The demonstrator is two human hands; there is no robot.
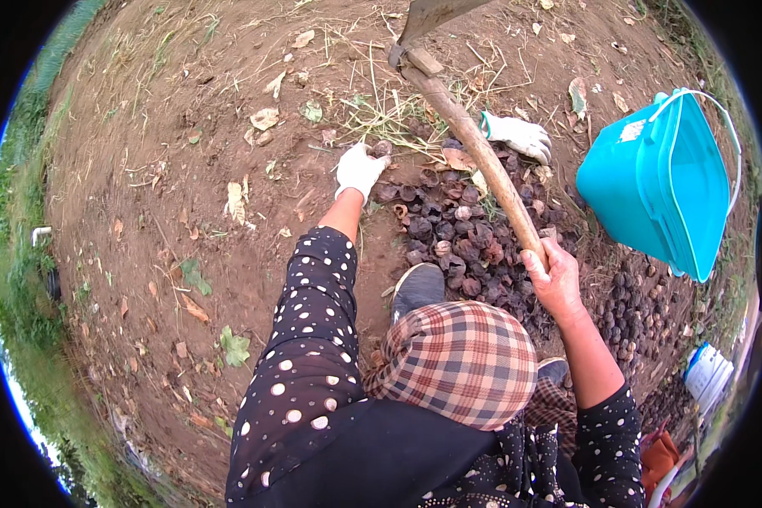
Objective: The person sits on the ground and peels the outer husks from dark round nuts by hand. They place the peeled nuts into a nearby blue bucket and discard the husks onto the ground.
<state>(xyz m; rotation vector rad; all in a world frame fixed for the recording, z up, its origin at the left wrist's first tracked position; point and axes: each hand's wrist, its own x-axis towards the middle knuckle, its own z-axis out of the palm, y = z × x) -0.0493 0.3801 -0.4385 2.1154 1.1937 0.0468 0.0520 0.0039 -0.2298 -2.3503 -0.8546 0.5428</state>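
Head view, clock face centred on the picture. At twelve o'clock my left hand (360,171), gloved in white, has its fingers clamped on a dark round piece (383,149), located at the upper left edge of the dark pile (474,241). At three o'clock my bare right hand (559,284) is clamped around the wooden handle of a hoe (485,161), whose metal head points to between twelve and one.

Obstructions noted: the hoe handle crosses over the pile; my plaid-covered knee (457,360), at five o'clock, hides its near edge; dry stalks (389,114) lie just beyond my left hand.

Surroundings: a loose white glove (521,135) at half past one, beside the pile; a turquoise bucket (622,182) between two and three; smaller dark pieces (643,313) and a white pail (708,377) between three and four; a green leaf (234,347) on the soil at eight.
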